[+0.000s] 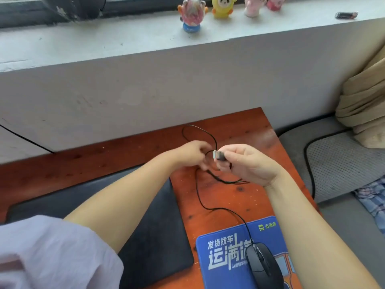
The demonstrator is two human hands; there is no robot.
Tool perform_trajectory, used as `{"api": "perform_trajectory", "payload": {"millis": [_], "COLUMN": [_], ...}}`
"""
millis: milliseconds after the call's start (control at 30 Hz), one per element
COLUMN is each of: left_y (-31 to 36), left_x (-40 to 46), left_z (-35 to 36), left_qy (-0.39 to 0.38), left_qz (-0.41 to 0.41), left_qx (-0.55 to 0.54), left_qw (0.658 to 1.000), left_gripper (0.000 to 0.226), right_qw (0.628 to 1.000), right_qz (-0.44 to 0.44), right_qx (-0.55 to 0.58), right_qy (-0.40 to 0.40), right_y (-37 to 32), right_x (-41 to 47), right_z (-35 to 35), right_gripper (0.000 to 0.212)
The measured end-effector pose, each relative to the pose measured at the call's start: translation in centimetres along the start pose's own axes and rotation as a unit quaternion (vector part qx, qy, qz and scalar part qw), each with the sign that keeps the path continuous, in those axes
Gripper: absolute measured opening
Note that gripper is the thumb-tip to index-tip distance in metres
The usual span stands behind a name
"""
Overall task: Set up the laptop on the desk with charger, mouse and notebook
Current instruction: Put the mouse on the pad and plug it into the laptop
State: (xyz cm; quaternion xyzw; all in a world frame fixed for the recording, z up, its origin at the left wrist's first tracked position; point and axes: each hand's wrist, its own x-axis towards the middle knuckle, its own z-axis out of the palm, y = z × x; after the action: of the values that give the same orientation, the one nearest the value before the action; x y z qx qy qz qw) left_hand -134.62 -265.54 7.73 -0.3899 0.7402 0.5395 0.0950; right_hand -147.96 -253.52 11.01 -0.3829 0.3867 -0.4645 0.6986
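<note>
Centre frame: right hand (248,163) pinches USB plug (219,155); left hand (192,154) grips mouse cable (200,192). Lower right: mouse (263,265) on blue mouse pad (225,257). Lower left: closed laptop (154,222)

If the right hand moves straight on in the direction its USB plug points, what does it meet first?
Most likely the left hand: the USB plug held by the right hand points left at its fingers, almost touching, though depth is unclear.

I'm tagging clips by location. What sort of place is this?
Probably a home room, perhaps a bedroom: a small reddish wooden desk stands against a white windowsill holding colourful toy figurines, with beige bedding bunched beside a grey cushion at the right.
</note>
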Motion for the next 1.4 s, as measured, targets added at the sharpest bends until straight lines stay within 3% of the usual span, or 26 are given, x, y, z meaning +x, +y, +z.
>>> {"api": "perform_trajectory", "payload": {"millis": [67, 133, 200, 300, 433, 600, 767, 900, 1000, 1100, 1233, 1400], "left_y": [1.0, 0.7, -0.7, -3.7, -7.6, -8.7, -8.2, -7.4, -6.8, -6.2, -5.4, -5.0], "left_x": [-0.1, -0.5, -1.1, -2.5, -3.5, -2.8, -2.6, -3.8, -5.4, -7.0, -8.6, -9.3], "left_z": [-0.4, -1.4, -2.5, -3.7, -3.7, -1.9, -2.1, -2.7, -3.2, -3.9, -4.8, -5.0], "left_qy": [-0.064, -0.094, -0.09, -0.014, 0.179, 0.2, 0.215, 0.216, 0.266, 0.3, 0.329, 0.335], "left_qz": [0.044, 0.051, 0.03, -0.008, -0.04, -0.141, -0.122, -0.103, -0.063, -0.022, 0.006, 0.011], "left_qx": [-0.175, -0.215, -0.101, 0.154, 0.241, 0.293, 0.293, 0.259, 0.238, 0.217, 0.206, 0.199], "left_qw": [0.981, 0.971, 0.99, 0.988, 0.953, 0.924, 0.924, 0.936, 0.932, 0.929, 0.922, 0.921], "left_gripper": [0.048, 0.045, 0.04, 0.043, 0.023, 0.053, 0.036, 0.031, 0.029, 0.027, 0.029, 0.029], "right_qw": [0.991, 0.952, 0.921, 0.918, 0.924, 0.872, 0.847, 0.872, 0.902, 0.918, 0.906, 0.896], "right_qz": [0.088, 0.178, 0.236, 0.257, 0.235, 0.215, 0.185, 0.133, 0.072, 0.027, -0.003, -0.013], "right_qx": [-0.089, -0.229, -0.297, -0.3, -0.292, -0.415, -0.481, -0.451, -0.41, -0.385, -0.417, -0.439], "right_qy": [-0.04, -0.099, -0.088, 0.003, 0.075, 0.143, 0.133, 0.133, 0.116, 0.093, 0.08, 0.065], "right_y": [0.7, 1.7, 3.3, 5.0, 5.1, 4.4, 4.5, 4.7, 4.4, 4.0, 3.4, 2.4], "right_x": [0.4, 1.3, 2.3, 3.2, 3.5, 3.4, 3.3, 2.9, 2.7, 2.5, 2.7, 2.8], "right_z": [0.3, 0.9, 1.2, 1.1, 0.5, 0.1, 1.2, 2.0, 3.4, 5.1, 6.8, 7.5], "right_gripper": [0.02, 0.018, 0.018, 0.019, 0.025, 0.022, 0.019, 0.02, 0.026, 0.019, 0.01, 0.019]}}
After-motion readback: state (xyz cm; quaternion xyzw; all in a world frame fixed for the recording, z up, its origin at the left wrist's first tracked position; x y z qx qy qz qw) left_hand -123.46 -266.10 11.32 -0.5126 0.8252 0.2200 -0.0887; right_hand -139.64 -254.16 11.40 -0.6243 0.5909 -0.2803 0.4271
